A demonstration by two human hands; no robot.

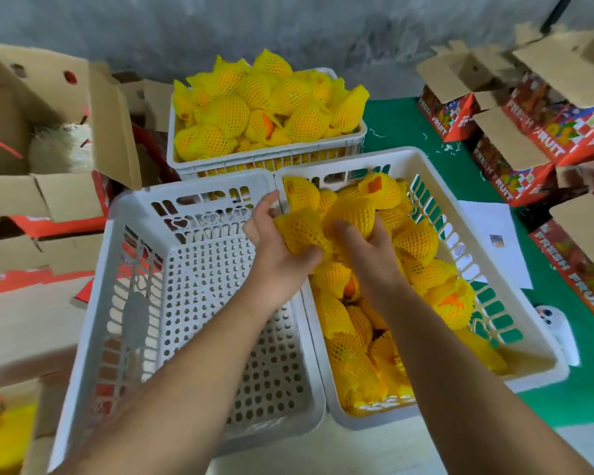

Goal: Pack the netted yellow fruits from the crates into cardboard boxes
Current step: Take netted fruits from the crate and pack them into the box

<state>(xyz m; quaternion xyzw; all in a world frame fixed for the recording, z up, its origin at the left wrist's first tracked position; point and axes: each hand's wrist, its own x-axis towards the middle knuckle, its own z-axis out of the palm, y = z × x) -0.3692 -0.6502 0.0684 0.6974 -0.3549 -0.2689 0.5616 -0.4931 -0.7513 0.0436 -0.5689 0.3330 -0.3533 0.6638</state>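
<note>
Two white plastic crates stand side by side in front of me. The left crate (124, 303) holds nothing. The right crate (535, 351) is filled with several yellow netted fruits (422, 238). My left hand (275, 248) grips one netted fruit (299, 231) above the rim between the two crates. My right hand (367, 255) is closed over another netted fruit (350, 214) on top of the pile. A third white crate (264, 159) behind them is heaped with netted fruits (254, 108).
Open cardboard boxes (48, 132) stand at the left, one with pale shredded padding (59, 149). Red "FRESH FRUIT" boxes (535, 138) with raised flaps line the right on a green surface (391, 132). A white sheet of paper (494, 241) and a small white object (559, 330) lie by the right crate.
</note>
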